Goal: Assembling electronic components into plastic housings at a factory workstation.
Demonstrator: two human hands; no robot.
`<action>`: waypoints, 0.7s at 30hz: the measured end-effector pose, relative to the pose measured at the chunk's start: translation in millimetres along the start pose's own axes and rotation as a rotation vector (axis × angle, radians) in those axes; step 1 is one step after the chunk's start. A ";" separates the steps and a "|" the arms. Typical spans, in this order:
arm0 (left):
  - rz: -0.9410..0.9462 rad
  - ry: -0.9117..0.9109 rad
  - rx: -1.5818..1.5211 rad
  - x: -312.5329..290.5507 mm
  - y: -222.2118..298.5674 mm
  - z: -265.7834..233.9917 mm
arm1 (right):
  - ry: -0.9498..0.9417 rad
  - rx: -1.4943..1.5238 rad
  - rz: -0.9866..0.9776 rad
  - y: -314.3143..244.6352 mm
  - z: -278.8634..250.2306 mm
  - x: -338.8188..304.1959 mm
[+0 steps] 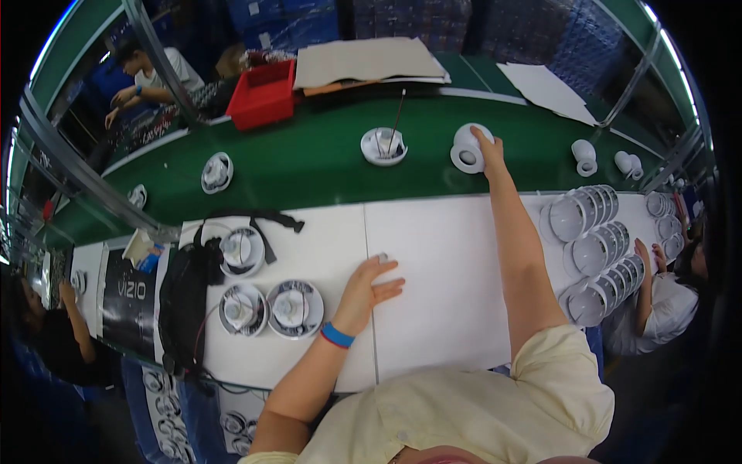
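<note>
At the far side, my right hand [492, 151] reaches over the green belt and grips a white rounded plastic housing [467, 143] with a round opening at its lower end. My left hand [366, 292] hovers over or rests on the white tabletop [433, 286], fingers spread; a small pale thing, too small to name, shows at one fingertip. Left of that hand are white round bowl-shaped units with wired inner parts: a front one [295, 308], one beside it [243, 309] and one behind [242, 250].
Along the green belt [294, 174] lie a bowl-shaped unit with an upright wire [384, 147] and more white housings [584, 157]. Rows of clear-fronted white bowls [568, 218] stand right. A black bag [189, 301] lies left; a red bin [263, 94] sits beyond. Co-workers sit on both sides.
</note>
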State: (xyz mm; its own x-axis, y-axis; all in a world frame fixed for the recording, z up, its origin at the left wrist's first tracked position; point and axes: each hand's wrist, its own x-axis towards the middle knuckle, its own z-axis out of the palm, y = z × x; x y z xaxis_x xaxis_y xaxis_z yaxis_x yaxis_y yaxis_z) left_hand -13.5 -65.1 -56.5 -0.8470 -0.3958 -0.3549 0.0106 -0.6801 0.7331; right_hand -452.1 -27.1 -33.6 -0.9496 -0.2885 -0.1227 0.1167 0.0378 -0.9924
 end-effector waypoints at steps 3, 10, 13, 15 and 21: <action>-0.018 0.000 0.093 -10.8 8.0 10.8 | -0.035 -0.289 0.013 -16.5 -29.3 43.4; 0.035 -0.152 0.461 -12.7 -4.7 18.8 | -0.311 -0.654 -0.553 4.6 83.9 15.9; 0.016 -0.152 0.458 -15.9 -2.7 12.7 | -0.784 -0.232 0.027 14.1 113.6 -1.0; 0.048 -0.154 0.482 -9.9 1.5 10.4 | -0.787 -0.211 0.046 19.1 104.7 -7.6; 0.828 0.327 0.769 -23.0 17.4 35.9 | -1.103 -0.290 -0.034 19.3 76.2 -168.1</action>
State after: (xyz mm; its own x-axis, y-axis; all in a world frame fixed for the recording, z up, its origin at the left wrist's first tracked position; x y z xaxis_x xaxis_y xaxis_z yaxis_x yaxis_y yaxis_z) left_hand -12.9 -45.7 -14.8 -0.5545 -0.7578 0.3437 0.0750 0.3659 0.9276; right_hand -268.0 -50.7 -32.3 -0.1614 -0.9715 -0.1733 -0.1116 0.1925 -0.9749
